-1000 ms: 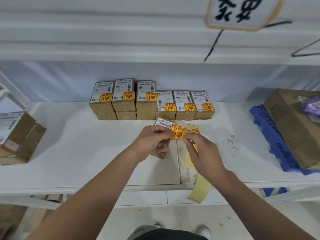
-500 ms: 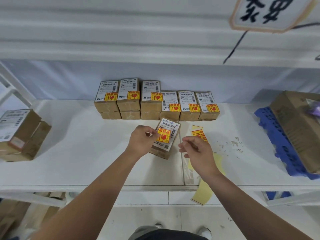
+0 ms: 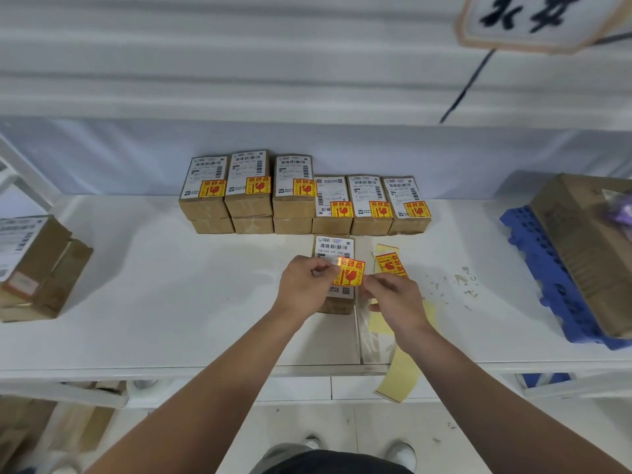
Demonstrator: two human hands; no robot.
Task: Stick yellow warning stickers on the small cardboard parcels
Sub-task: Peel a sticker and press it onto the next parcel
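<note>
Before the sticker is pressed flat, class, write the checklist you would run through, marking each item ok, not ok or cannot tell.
1. Parcel lies flat on the shelf: ok.
2. Yellow warning sticker sits over the parcel's top face: ok.
3. Sticker flat all over: not ok. Its upper left corner looks lifted, pinched by the left hand.
4. Barcode left uncovered: ok.
5. Right hand gripping the sticker's right edge: cannot tell.
6. Next sticker waiting on the backing strip beside the parcel: ok.

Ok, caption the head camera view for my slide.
Left hand pinches a yellow sticker on a parcel, right hand at its edge; stickered parcels behind.
</note>
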